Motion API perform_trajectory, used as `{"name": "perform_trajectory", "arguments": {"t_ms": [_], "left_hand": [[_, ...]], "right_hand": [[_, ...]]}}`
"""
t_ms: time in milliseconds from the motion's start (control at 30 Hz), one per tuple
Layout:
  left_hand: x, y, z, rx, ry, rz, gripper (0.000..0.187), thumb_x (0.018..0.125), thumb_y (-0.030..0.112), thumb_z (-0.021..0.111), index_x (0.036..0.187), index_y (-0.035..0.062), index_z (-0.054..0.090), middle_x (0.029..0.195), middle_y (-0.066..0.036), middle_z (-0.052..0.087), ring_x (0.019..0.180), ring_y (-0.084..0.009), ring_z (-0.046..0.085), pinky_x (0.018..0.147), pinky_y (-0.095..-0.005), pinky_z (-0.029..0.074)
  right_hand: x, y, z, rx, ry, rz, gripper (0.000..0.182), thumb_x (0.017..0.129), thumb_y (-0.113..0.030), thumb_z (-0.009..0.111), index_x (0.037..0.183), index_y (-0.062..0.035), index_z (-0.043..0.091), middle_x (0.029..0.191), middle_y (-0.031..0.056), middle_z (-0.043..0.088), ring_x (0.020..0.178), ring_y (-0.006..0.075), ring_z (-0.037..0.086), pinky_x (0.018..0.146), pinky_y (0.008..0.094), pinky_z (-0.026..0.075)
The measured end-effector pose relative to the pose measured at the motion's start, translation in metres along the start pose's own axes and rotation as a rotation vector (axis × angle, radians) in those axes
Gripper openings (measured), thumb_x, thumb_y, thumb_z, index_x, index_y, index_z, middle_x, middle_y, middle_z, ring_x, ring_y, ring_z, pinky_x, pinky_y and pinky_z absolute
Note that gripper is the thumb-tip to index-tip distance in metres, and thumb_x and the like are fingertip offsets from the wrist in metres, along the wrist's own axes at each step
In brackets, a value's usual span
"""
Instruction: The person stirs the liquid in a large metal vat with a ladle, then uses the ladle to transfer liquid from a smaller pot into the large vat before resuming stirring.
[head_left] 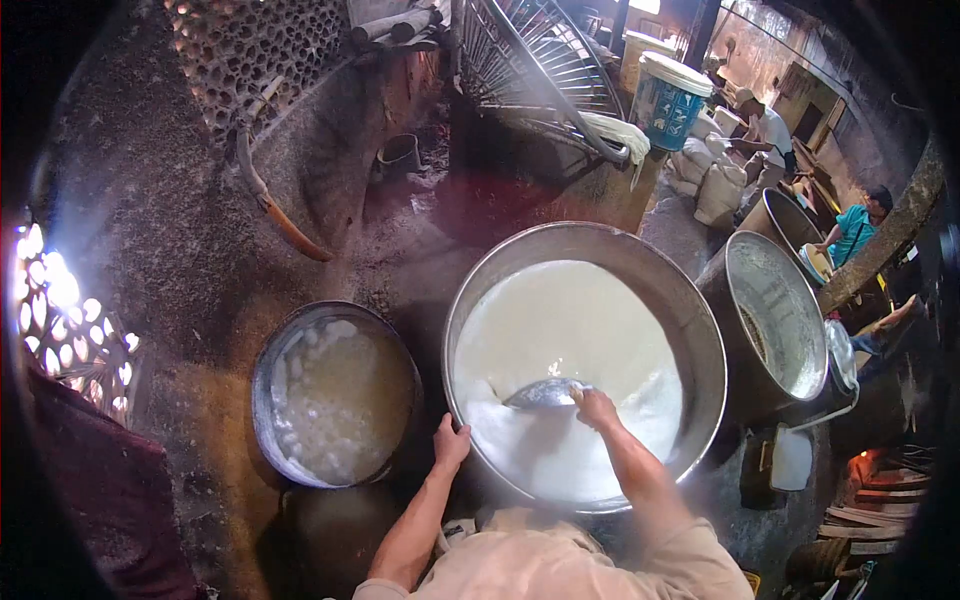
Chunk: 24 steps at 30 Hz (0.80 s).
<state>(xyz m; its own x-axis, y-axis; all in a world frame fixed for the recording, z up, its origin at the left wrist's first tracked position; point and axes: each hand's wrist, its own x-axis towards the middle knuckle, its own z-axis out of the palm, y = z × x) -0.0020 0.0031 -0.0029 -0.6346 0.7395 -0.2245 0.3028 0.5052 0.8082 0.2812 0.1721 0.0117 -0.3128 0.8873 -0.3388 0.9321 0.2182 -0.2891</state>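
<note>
A large round metal pot [707, 330] in front of me holds a milky white liquid [560, 320], with white foam [540, 455] across its near side. My right hand [597, 409] is closed on the edge of a shallow metal scoop [543, 392], which lies tilted at the liquid's surface near the middle. Part of the scoop is under the liquid or foam. My left hand [452, 441] grips the pot's rim on the near left, its thumb over the edge.
Left of the pot stands a smaller pan [263, 400] of bubbly, cloudy liquid. To the right is another tall metal vat [825, 330]. A round metal rack [540, 60], a blue bucket [668, 108] and white sacks [720, 190] are behind. Two people [770, 135] [855, 230] sit at the back right; firewood [880, 515] lies lower right.
</note>
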Motion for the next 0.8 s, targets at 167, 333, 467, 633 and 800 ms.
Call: {"name": "perform_trajectory", "arguments": {"t_ms": [167,333,467,633,800], "left_hand": [[0.001,0.005,-0.002,-0.009,-0.045,-0.041,0.051,0.077,0.014,0.066,0.123,-0.0022,0.050,0.114,-0.025,0.060,0.109,-0.0376,0.057,0.092,-0.0416,0.045],[-0.013,0.032,-0.011,-0.064,-0.022,-0.073,0.042,0.079,0.013,0.064,0.118,0.0020,0.054,0.110,-0.023,0.062,0.106,-0.0359,0.059,0.087,-0.0408,0.047],[0.003,0.001,0.002,-0.020,-0.034,-0.059,0.045,0.079,0.012,0.066,0.120,-0.0006,0.053,0.112,-0.023,0.062,0.106,-0.0339,0.060,0.088,-0.0391,0.047],[0.007,0.001,0.004,-0.086,-0.041,-0.106,0.047,0.080,0.009,0.065,0.123,-0.0012,0.052,0.114,-0.022,0.061,0.107,-0.0333,0.060,0.089,-0.0383,0.046],[0.010,-0.012,0.012,-0.118,0.067,-0.087,0.038,0.079,0.008,0.062,0.116,-0.0016,0.056,0.109,-0.021,0.064,0.104,-0.0327,0.061,0.088,-0.0390,0.046]], "right_hand": [[-0.043,0.053,0.018,0.028,-0.037,0.118,0.047,0.093,-0.042,0.042,0.099,-0.0016,0.066,0.099,0.0217,0.065,0.095,0.0386,0.061,0.082,0.0464,0.049],[-0.086,0.111,0.029,-0.014,-0.054,0.202,0.031,0.082,-0.028,0.057,0.098,-0.0035,0.066,0.098,0.0194,0.066,0.094,0.0367,0.063,0.082,0.0459,0.050],[-0.124,0.150,0.007,-0.039,-0.108,0.188,0.030,0.070,-0.015,0.061,0.099,-0.0068,0.065,0.096,0.0196,0.066,0.092,0.0375,0.063,0.080,0.0463,0.050],[-0.177,0.176,-0.071,0.017,-0.070,0.155,0.030,0.072,-0.016,0.062,0.098,-0.0038,0.064,0.096,0.0212,0.065,0.093,0.0381,0.062,0.082,0.0462,0.049],[-0.200,0.189,-0.160,0.143,0.013,0.192,0.038,0.070,-0.011,0.067,0.107,-0.0025,0.064,0.094,0.0206,0.067,0.093,0.0324,0.066,0.081,0.0397,0.050]]}}
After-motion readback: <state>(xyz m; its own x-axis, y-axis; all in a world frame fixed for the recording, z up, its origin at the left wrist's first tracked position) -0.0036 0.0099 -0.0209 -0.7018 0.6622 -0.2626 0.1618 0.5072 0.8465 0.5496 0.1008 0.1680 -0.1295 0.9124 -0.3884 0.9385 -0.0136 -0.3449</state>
